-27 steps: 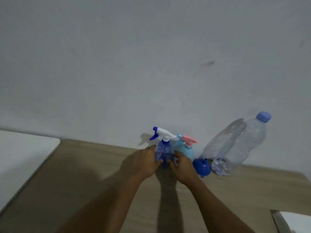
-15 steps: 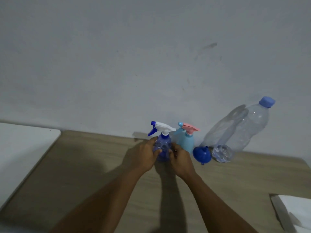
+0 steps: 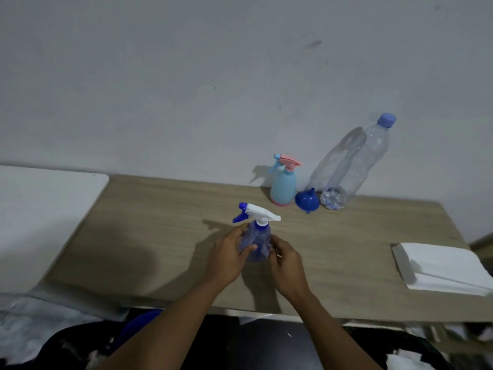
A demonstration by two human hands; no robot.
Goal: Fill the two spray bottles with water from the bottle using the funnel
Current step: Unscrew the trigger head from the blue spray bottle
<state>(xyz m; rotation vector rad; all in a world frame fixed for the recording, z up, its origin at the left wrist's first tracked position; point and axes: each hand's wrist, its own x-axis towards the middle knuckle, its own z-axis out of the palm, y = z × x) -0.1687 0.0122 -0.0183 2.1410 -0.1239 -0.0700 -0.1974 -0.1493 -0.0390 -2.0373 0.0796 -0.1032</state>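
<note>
– What does the wall [image 3: 186,76] look like?
– Plain pale grey plaster, unpainted in look, with a dark smudge high on the right and a few small specks. It fills the upper half of the view.

– And the furniture?
– A light wood-grain table [image 3: 160,222] stands flush against the wall. A white surface [image 3: 40,214] adjoins the table's left edge. A folded white cloth [image 3: 442,265] lies at the right end of the tabletop.

– Lighting?
– Dim and cool. Shadows on the tabletop fall to the left.

– Floor?
– Not discernible; the area below the near edge is dark and blurred.
</note>
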